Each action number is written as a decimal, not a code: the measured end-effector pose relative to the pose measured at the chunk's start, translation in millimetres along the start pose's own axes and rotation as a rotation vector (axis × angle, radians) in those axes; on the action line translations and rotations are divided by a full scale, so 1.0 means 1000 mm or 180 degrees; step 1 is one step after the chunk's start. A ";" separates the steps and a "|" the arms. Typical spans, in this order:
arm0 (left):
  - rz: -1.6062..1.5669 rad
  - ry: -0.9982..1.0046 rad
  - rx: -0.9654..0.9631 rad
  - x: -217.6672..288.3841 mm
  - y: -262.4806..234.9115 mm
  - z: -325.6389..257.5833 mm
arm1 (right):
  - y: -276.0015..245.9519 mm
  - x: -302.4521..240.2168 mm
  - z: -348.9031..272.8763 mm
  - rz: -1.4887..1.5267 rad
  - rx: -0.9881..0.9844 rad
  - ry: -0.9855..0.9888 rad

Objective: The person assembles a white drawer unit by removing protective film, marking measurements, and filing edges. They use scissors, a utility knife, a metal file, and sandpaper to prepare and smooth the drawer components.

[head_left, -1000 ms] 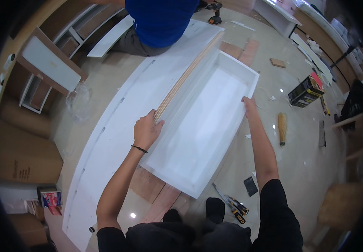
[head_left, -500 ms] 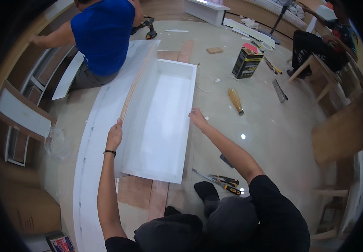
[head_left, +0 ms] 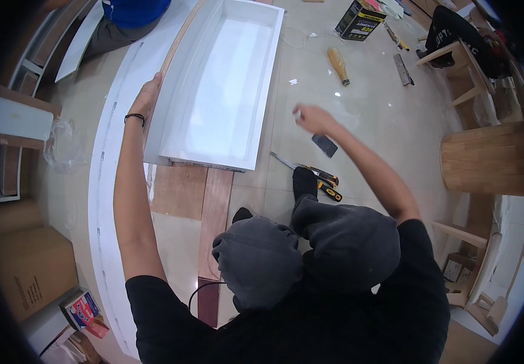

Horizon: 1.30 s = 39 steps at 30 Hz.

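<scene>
A long white open box (head_left: 219, 91) lies in front of me on wooden boards. Along its left side stands a white panel with a bare wood edge (head_left: 180, 42). The fingers of my left hand (head_left: 148, 94) are wrapped round that edge near its close end. To the right of the box, my right hand (head_left: 313, 118) hovers over the floor with its fingers pinched together. Something small and pale may be between them, too small to name. Just below this hand lies a dark flat block (head_left: 324, 145).
Yellow-and-black handled tools (head_left: 325, 182) lie beside my foot. Farther off are an amber bottle (head_left: 337, 65), a black can (head_left: 359, 21) and a metal tool (head_left: 403, 70). A person in blue (head_left: 134, 11) sits at far left. A wooden stool (head_left: 486, 158) stands right.
My right hand has left the box's right rim and moved right, toward the dark block. My left hand stays on the wood edge. The view has tilted down toward my knees.
</scene>
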<state>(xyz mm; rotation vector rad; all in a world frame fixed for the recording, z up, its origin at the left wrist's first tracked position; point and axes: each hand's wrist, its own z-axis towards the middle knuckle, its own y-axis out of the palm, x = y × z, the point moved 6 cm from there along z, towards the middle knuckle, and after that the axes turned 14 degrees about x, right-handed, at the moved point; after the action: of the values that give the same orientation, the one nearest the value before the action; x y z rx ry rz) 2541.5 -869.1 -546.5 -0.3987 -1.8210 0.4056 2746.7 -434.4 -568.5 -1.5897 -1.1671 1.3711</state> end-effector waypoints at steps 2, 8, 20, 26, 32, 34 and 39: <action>-0.0239 -0.0327 -0.0353 -0.003 -0.004 -0.008 | 0.043 0.010 -0.045 -0.0415 -0.0307 0.0000; -0.0273 0.0147 -0.0715 -0.002 -0.037 -0.051 | 0.111 0.049 -0.155 -0.0202 0.0044 0.0229; 0.0038 -0.0258 0.0017 -0.058 -0.113 -0.115 | 0.096 0.089 -0.155 -0.0398 0.1040 0.0344; -0.0399 0.0404 0.0800 -0.026 -0.123 -0.152 | 0.092 0.113 -0.146 -0.0192 0.1479 0.0551; -0.0289 0.0636 0.2060 -0.041 -0.071 -0.231 | 0.100 0.109 -0.159 -0.0244 0.2090 0.0494; -0.0599 0.0799 0.2319 -0.050 -0.051 -0.241 | 0.104 0.105 -0.167 -0.0270 0.2085 0.0533; -0.0748 0.0841 0.2896 -0.068 -0.045 -0.243 | 0.096 0.089 -0.164 -0.0116 0.2488 0.0177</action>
<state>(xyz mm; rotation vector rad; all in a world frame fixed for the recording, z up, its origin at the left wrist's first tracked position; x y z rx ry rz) 2790.0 -922.7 -516.9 0.3742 -1.2404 0.9042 2926.6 -375.9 -659.0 -1.0212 -0.5052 1.4923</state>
